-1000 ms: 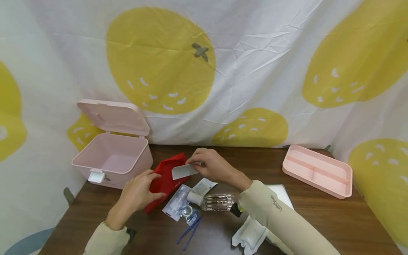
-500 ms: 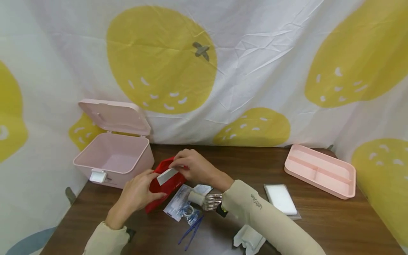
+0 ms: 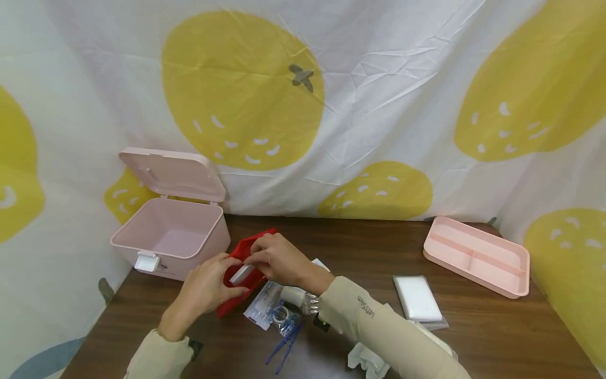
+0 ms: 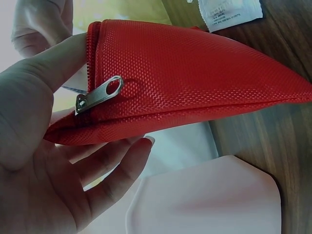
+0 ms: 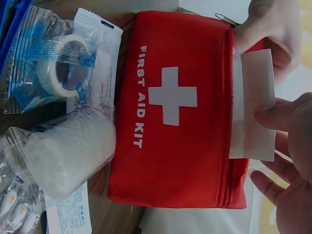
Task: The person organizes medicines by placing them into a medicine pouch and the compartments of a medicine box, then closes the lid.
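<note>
A red zippered first aid pouch [image 5: 195, 141] with a white cross is tilted up off the table, its zip undone. My left hand [image 3: 203, 289] grips it by the mouth, thumb inside the opening and fingers against the outside, as the left wrist view shows. My right hand [image 3: 284, 263] pinches a folded white card [image 5: 259, 109], whose lower part is inside the pouch mouth. Beside the pouch lie a plastic-wrapped bandage roll [image 5: 73, 151], a wrapped tape roll [image 5: 63, 66] and blue tweezers [image 3: 285, 346].
On the left stands a pink box [image 3: 170, 231] with its lid raised. A pink divided tray [image 3: 473, 258] lies at the far right. Nearer are a white packet in clear wrap [image 3: 417, 298] and a crumpled white package [image 3: 366, 358]. A patterned cloth hangs behind the table.
My right hand has moved left and slightly down, bringing the white card from above the pouch into its opening. My left hand has stayed on the pouch.
</note>
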